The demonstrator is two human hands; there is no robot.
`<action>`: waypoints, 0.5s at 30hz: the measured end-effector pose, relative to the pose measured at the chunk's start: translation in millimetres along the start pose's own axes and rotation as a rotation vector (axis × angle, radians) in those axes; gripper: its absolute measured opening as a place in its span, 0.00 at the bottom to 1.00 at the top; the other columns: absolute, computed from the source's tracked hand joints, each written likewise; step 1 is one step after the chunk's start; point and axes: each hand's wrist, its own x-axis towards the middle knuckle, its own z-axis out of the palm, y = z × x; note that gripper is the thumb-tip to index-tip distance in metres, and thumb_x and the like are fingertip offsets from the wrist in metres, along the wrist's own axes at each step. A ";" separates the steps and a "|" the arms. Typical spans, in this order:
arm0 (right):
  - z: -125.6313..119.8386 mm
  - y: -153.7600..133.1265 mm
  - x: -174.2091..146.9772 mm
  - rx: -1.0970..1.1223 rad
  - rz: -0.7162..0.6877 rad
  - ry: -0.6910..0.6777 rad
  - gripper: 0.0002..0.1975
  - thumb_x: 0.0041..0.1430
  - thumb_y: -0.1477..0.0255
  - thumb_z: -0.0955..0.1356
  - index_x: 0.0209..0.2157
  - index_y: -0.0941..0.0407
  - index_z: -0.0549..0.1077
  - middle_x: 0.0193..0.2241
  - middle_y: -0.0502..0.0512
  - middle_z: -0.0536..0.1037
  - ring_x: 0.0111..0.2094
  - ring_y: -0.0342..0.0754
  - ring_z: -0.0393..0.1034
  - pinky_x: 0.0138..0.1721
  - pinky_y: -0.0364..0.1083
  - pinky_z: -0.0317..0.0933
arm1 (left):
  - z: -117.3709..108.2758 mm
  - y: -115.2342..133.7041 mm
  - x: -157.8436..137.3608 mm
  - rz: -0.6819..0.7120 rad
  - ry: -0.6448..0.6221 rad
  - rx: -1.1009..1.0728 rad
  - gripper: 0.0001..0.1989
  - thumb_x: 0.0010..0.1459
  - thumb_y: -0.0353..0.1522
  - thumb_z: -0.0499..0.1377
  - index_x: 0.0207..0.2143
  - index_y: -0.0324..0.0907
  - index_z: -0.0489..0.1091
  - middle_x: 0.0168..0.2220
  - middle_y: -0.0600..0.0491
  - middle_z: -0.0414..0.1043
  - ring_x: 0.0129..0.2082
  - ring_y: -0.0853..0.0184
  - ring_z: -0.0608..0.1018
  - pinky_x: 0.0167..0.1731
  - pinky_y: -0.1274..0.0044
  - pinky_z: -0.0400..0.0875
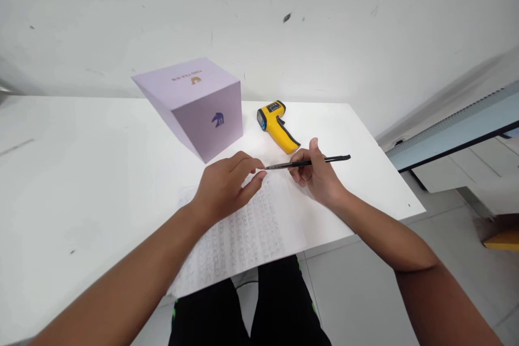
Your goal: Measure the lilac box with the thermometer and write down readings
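A slim black pen (336, 158) is held level above the table, clasped in my right hand (318, 175) with the thumb raised along it. Its clear front end points left toward my left hand (229, 186). The thumb and forefinger of that hand close in a pinch at the pen's tip. Beneath both hands lies a sheet of paper (243, 238) covered in rows of handwritten characters, partly hidden by my left hand and forearm.
A lilac box (206, 124) with a dark horse-head logo stands behind my left hand. To its right lies a yellow and black infrared thermometer (279, 127). The white table (81, 184) meets a scuffed wall at the back; its right edge drops to tiled floor.
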 end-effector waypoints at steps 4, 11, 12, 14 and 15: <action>0.5 -1.2 -0.5 -0.013 0.010 -0.014 0.40 0.55 0.32 0.58 0.21 0.55 0.73 0.13 0.47 0.66 0.15 0.40 0.56 0.18 0.43 0.51 | -0.8 0.5 0.9 -0.005 -0.019 0.000 0.10 0.66 0.35 0.54 0.36 0.43 0.74 0.30 0.55 0.78 0.21 0.74 0.71 0.20 0.80 0.60; 0.7 -2.9 -0.7 -0.024 0.012 -0.018 0.40 0.55 0.31 0.56 0.21 0.54 0.73 0.13 0.47 0.66 0.15 0.40 0.56 0.19 0.44 0.52 | -1.7 0.8 1.6 0.005 -0.040 0.014 0.11 0.66 0.34 0.53 0.36 0.43 0.74 0.31 0.54 0.79 0.21 0.74 0.71 0.21 0.80 0.61; 0.5 -2.6 -0.5 -0.022 0.014 -0.019 0.40 0.55 0.32 0.56 0.21 0.54 0.73 0.13 0.47 0.66 0.15 0.40 0.56 0.19 0.44 0.52 | -1.6 0.8 1.6 0.008 -0.042 0.018 0.11 0.66 0.34 0.53 0.36 0.43 0.74 0.31 0.54 0.79 0.21 0.74 0.71 0.21 0.80 0.61; 0.0 -1.6 -0.1 -0.013 0.015 -0.025 0.40 0.56 0.32 0.56 0.21 0.55 0.73 0.13 0.47 0.66 0.15 0.40 0.57 0.19 0.44 0.52 | -1.4 0.7 1.5 0.016 -0.038 0.022 0.11 0.66 0.34 0.53 0.36 0.43 0.75 0.32 0.54 0.79 0.21 0.74 0.70 0.21 0.80 0.61; -0.3 -1.0 0.1 -0.007 0.014 -0.029 0.40 0.56 0.32 0.56 0.21 0.55 0.73 0.13 0.47 0.66 0.15 0.40 0.57 0.19 0.43 0.52 | -1.2 0.7 1.3 0.025 -0.029 0.022 0.10 0.66 0.33 0.53 0.36 0.43 0.75 0.32 0.54 0.79 0.21 0.74 0.70 0.21 0.80 0.61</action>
